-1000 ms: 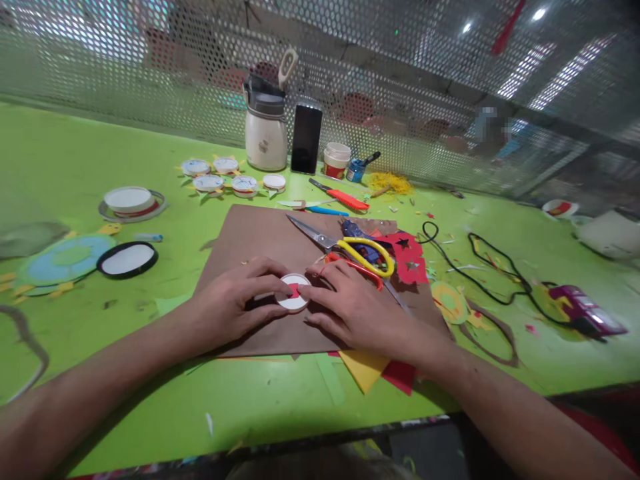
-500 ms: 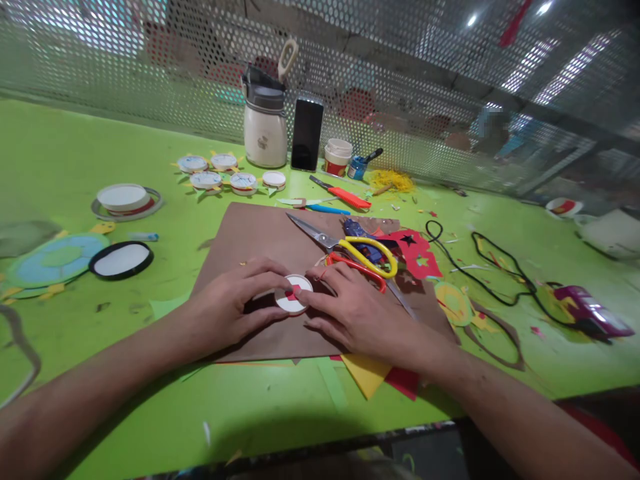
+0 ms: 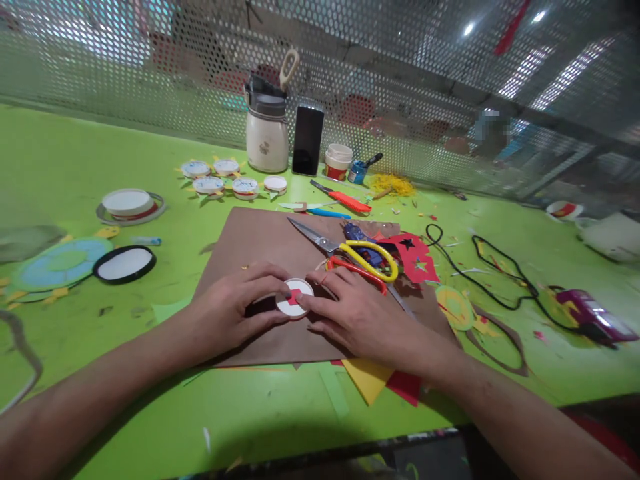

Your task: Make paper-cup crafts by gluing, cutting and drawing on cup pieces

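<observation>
A small white round disc [image 3: 284,307] lies on the brown board [image 3: 250,243], a small red paper piece [image 3: 293,299] on its top face. My left hand [image 3: 233,303] grips the disc's left side, closed around it between thumb and fingers. From the other side my right hand [image 3: 357,310] presses a fingertip on the red piece; its fingers are bent, partly hiding the piece. Just beyond my right hand rest scissors [image 3: 373,270] with yellow and red handles, blades pointing away to the left. Red paper with star-shaped cutouts [image 3: 415,257] is beside them.
Several decorated discs [image 3: 245,188] stand at the back, near a white bottle [image 3: 267,143], a phone [image 3: 307,141] and a red cutter [image 3: 351,202]. A turtle-shaped paper craft [image 3: 63,263] and a black-rimmed disc [image 3: 125,265] lie left. A black cord [image 3: 505,257] winds on the right.
The view has shifted slightly, so things appear a little lower. Both hands stay at the disc, with the red piece still under my fingertips.
</observation>
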Action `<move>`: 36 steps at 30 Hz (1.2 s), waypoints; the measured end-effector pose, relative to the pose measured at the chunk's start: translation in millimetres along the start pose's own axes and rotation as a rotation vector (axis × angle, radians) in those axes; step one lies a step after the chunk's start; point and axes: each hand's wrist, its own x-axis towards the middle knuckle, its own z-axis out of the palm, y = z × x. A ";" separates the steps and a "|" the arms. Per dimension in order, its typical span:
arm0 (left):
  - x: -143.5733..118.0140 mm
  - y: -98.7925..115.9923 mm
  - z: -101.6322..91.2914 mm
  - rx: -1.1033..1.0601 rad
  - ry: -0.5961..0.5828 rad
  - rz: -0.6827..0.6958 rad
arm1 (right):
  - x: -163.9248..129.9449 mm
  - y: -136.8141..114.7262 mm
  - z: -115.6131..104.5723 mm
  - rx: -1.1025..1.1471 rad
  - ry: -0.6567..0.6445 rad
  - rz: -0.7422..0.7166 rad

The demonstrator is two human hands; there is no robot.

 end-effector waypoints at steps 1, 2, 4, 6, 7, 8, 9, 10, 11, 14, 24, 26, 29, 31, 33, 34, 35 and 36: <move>0.1 0.4 -0.3 -0.002 -0.001 0.003 | 0.3 -0.3 -0.2 -0.002 0.001 -0.001; 0.3 0.7 -0.6 -0.003 0.000 0.007 | 0.6 -0.6 -0.4 -0.004 0.004 -0.001; 0.8 1.1 -0.8 -0.007 0.003 0.015 | 1.1 -1.2 -0.8 -0.010 0.007 -0.002; 1.4 1.2 -0.7 -0.006 0.006 0.015 | 1.3 -1.7 -0.9 -0.016 0.014 -0.007; 1.7 1.3 -0.7 -0.004 0.005 0.011 | 1.2 -2.0 -0.8 -0.017 0.015 -0.009; 2.0 1.5 -0.7 -0.005 0.001 0.006 | 1.1 -2.2 -0.6 -0.017 0.017 -0.009; 2.3 1.7 -0.9 -0.007 -0.003 -0.001 | 0.8 -2.4 -0.4 -0.014 0.020 -0.010; 2.5 2.1 -1.1 -0.009 -0.007 -0.009 | 0.6 -2.5 -0.1 -0.010 0.021 -0.009; 2.8 2.6 -1.5 -0.013 -0.011 -0.015 | 0.4 -2.6 0.1 -0.007 0.019 -0.007; 3.1 4.6 -2.2 -0.023 -0.024 -0.058 | 0.0 -2.8 -0.1 -0.006 0.016 -0.006; 2.4 7.7 -2.9 -0.022 -0.049 -0.200 | -0.1 -5.7 -3.2 -0.003 0.010 0.016; 2.7 7.3 -3.2 -0.027 -0.051 -0.125 | 0.3 -5.5 -3.2 -0.012 0.006 0.014; 2.3 6.2 -2.9 -0.032 -0.021 -0.020 | 0.5 -5.1 -2.9 -0.033 0.002 0.008; 2.0 5.7 -2.5 -0.033 -0.004 0.014 | 0.3 -5.1 -2.6 -0.039 0.002 0.009; 2.0 5.5 -2.3 -0.030 -0.003 0.022 | -0.1 -5.2 -2.4 -0.035 0.004 0.010; 2.1 5.6 -2.2 -0.028 -0.002 0.021 | -0.3 -5.3 -2.3 -0.033 0.007 0.009; 2.1 5.6 -2.1 -0.026 -0.001 0.021 | -0.4 -5.4 -2.1 -0.032 0.010 0.009; 2.0 5.7 -2.0 -0.025 -0.002 0.021 | -0.5 -5.5 -2.0 -0.032 0.012 0.010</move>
